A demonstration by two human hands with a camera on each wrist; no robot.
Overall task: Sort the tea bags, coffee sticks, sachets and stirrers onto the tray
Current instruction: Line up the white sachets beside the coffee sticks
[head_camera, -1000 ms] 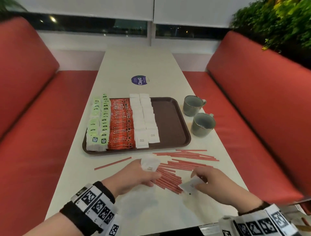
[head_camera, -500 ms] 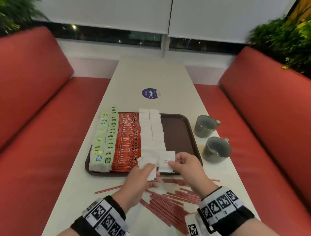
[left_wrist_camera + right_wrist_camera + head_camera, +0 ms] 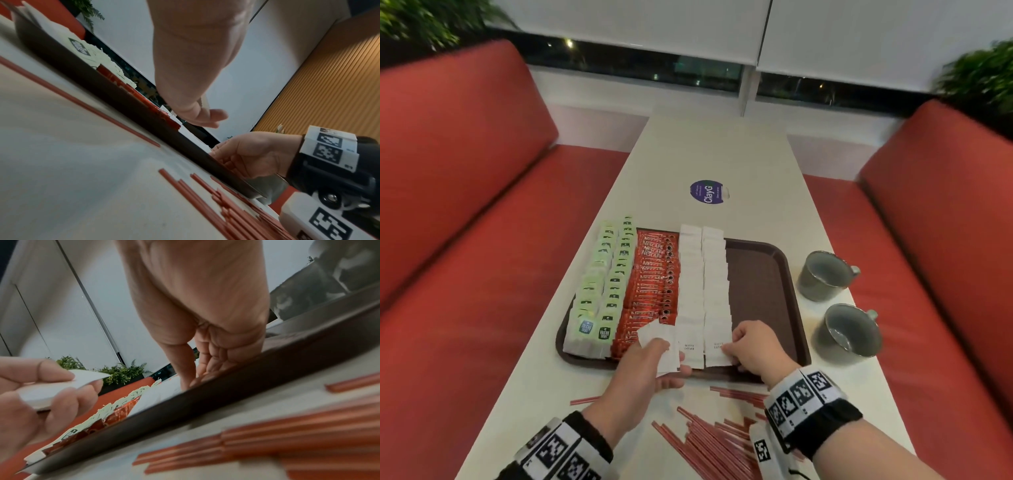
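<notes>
The brown tray [image 3: 756,281] holds green tea bags [image 3: 602,291] at its left, red coffee sticks [image 3: 650,291] beside them, then two columns of white sachets [image 3: 702,281]. My left hand [image 3: 654,356] hovers over the tray's front edge and grips a small stack of white sachets [image 3: 661,342], also seen in the right wrist view [image 3: 61,386]. My right hand [image 3: 739,342] pinches the right edge of the front sachet [image 3: 717,346] of the right column, which lies on the tray. Red stirrers [image 3: 715,442] lie loose on the table in front of the tray.
Two grey cups [image 3: 825,274] [image 3: 851,334] stand on the table right of the tray. One stirrer [image 3: 585,400] lies apart at the left. A purple sticker [image 3: 707,192] is on the table beyond the tray. Red benches flank the table.
Both hands moved from the table by the stirrers forward to the tray's front edge. The right hand brought its sachet down onto the front of the right column.
</notes>
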